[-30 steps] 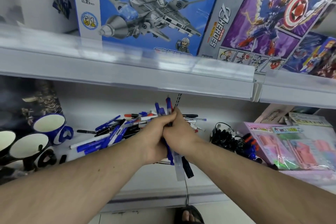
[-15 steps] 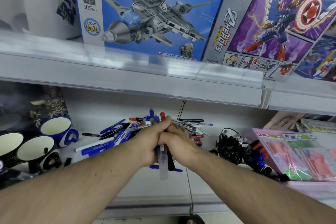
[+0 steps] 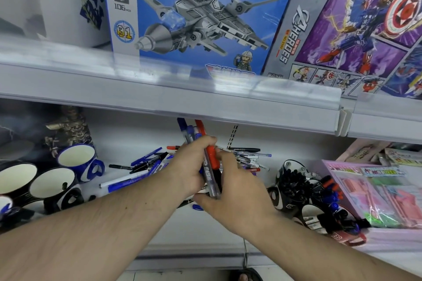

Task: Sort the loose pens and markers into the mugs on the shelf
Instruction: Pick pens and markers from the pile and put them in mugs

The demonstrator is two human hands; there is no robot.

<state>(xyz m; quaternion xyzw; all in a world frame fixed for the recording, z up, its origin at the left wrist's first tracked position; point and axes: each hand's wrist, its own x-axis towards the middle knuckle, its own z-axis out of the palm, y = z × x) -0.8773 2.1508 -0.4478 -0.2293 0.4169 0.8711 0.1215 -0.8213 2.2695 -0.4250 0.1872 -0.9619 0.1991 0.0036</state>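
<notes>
My left hand (image 3: 190, 167) grips a bundle of pens and markers (image 3: 206, 157) held upright, blue and red tips poking up past my fingers. My right hand (image 3: 235, 198) sits just below and to the right, its fingers curled around the lower ends of the same bundle. Behind my hands a pile of loose pens (image 3: 146, 162) lies spread on the white shelf (image 3: 205, 235). Empty mugs stand at the left: a blue one (image 3: 80, 161) and a black-and-white one (image 3: 54, 186). A black mug (image 3: 294, 178) at the right holds dark markers.
The upper shelf's edge (image 3: 171, 96) hangs low right above the pen tips. Toy boxes (image 3: 201, 11) stand on it. Pink stationery packs (image 3: 374, 191) lie at the right, a dark figurine (image 3: 66, 128) at the back left. A sandalled foot (image 3: 245, 277) shows below.
The bundle has turned more upright and risen; the red marker now shows between my hands. My right hand has slid down from the top of the bundle to its lower ends.
</notes>
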